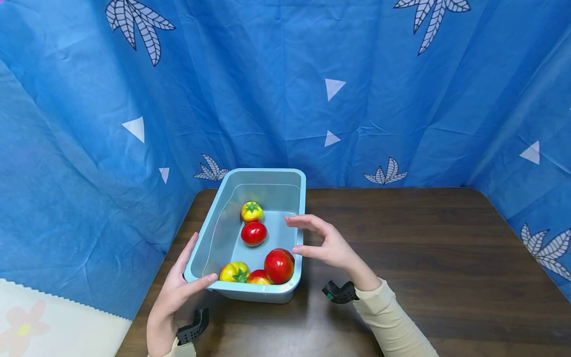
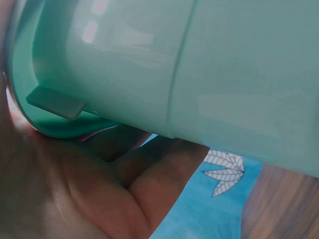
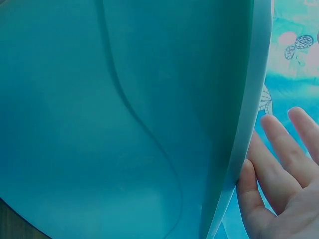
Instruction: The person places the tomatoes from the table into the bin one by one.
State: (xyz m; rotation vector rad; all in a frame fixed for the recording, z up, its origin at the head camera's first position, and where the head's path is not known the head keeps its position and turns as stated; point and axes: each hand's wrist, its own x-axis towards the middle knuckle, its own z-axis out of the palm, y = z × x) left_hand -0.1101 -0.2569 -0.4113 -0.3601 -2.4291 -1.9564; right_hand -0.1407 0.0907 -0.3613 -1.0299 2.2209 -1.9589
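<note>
A pale blue plastic bin [image 1: 267,296] stands on the table and holds several glossy toy fruits or vegetables. Farther back lie a yellow-red one with a green leafy top [image 1: 252,211] and a red oval one [image 1: 254,234]. By the near wall are a yellow ribbed one [image 1: 233,271], a red-yellow one [image 1: 259,277] and a large round red one [image 1: 279,266]. My left hand [image 1: 180,287] grips the bin's near left corner, thumb over the rim, fingers along the outer wall. Beside the right rim is my right hand [image 1: 327,243], fingers spread and holding nothing.
Dark wooden table [image 1: 424,258] surface extends to the right of the bin. A blue patterned curtain [image 1: 285,99] hangs behind the table and along both sides. Pale cloth with a flower print [image 1: 58,322] shows at lower left.
</note>
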